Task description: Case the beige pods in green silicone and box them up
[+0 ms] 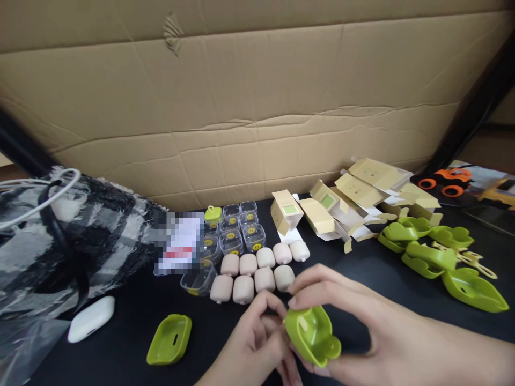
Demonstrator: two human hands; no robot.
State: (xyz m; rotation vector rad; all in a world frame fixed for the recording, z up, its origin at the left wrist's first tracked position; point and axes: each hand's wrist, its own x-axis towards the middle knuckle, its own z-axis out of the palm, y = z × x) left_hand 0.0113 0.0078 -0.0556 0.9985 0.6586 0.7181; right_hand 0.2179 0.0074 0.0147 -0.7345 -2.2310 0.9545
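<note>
My right hand (pixel 341 316) grips a lime-green plastic shell (pixel 311 335), tilted so its hollow inside faces up. A scalloped tab juts from its rim, and a small pale yellow piece (pixel 303 323) shows inside it. Against the shell's left side, my left hand (pixel 265 338) has its fingers curled and pinched; whatever lies between them is hidden. On the black table to the left rests a shallow green lid (pixel 169 340) with a slot. Several more green shells (pixel 430 257) lie at the right, beside pale yellow straps (pixel 470 260).
Behind my hands sit rows of beige and pinkish rounded pieces (pixel 243 289) and clear plastic cups (pixel 231 242). Small cardboard boxes (pixel 362 185) are heaped at the back right, near an orange toy vehicle (pixel 444 181). A white case (pixel 92 319) and plaid cloth (pixel 104 230) lie left.
</note>
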